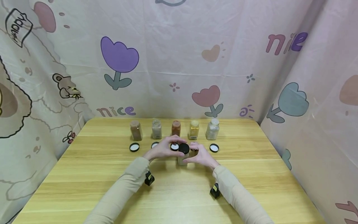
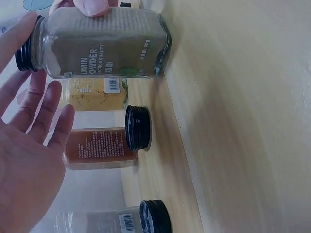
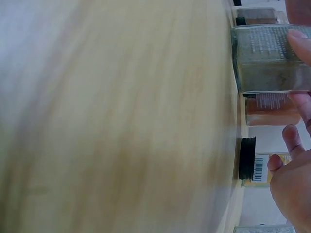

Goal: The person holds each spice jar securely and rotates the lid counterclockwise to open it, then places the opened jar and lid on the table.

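A square glass spice jar, its label reading cumin powder in the left wrist view, stands near the middle of the table under a black lid. My left hand pinches that lid between thumb and fingers, the other fingers spread out in the left wrist view. From the other side my right hand grips the jar's body, thumb on the near face of the glass and fingertips behind. Whether the lid sits fully down on the neck, I cannot tell.
Along the table's back edge stand several uncapped jars, among them a brown one, a red one, a yellow one and a white one. Black lids lie before them, such as the left lid and right lid.
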Motion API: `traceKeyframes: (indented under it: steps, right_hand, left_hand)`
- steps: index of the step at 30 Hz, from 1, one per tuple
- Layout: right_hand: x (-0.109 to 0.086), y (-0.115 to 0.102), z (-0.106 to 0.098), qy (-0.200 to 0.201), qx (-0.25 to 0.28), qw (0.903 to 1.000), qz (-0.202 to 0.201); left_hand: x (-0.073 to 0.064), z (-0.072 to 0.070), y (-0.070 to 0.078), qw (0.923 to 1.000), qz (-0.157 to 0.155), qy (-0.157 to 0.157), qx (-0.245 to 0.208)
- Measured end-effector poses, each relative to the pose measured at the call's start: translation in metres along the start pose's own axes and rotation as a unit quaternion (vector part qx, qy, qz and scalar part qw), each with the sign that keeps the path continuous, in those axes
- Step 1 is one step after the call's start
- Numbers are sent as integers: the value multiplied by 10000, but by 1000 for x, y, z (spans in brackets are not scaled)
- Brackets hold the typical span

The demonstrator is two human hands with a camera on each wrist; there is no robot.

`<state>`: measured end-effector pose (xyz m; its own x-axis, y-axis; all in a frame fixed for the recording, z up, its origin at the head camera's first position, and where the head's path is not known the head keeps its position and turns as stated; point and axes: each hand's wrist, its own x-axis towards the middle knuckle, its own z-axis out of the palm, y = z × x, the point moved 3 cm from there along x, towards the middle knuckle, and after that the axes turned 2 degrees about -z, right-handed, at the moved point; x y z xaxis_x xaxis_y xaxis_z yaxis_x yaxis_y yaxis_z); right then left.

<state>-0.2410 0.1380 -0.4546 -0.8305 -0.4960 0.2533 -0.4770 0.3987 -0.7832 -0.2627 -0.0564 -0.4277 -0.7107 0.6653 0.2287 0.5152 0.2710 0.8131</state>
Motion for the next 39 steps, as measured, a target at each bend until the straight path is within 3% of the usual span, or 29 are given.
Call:
traceKeyframes:
  steps: [4,7,16,19,26,34,39]
  right_hand:
    - [3,21,4,48,-29,10000,26]
    - [3,20,5,33,-31,9999,134]
    - [-3,-20,-4,-29,-66,10000,38]
    - [-4,-25,-6,-19,-93,10000,-20]
    - [1,6,2,-43,-31,9999,106]
    - [2,20,5,44,-11,10000,64]
    - [2,21,4,22,68,10000,39]
  left_hand:
    - [0,-1,0,10000,-49,-35,-13]
    - [1,0,2,10000,-37,-48,25]
    - [0,-1,3,9999,-76,9,106]
    - [-1,-1,2,9998,-95,45,191]
    - [-1,-1,1,9994,-330,60,39]
    - [0,1,3,9999,104,45,99]
    - [0,1,3,10000,23,9,92]
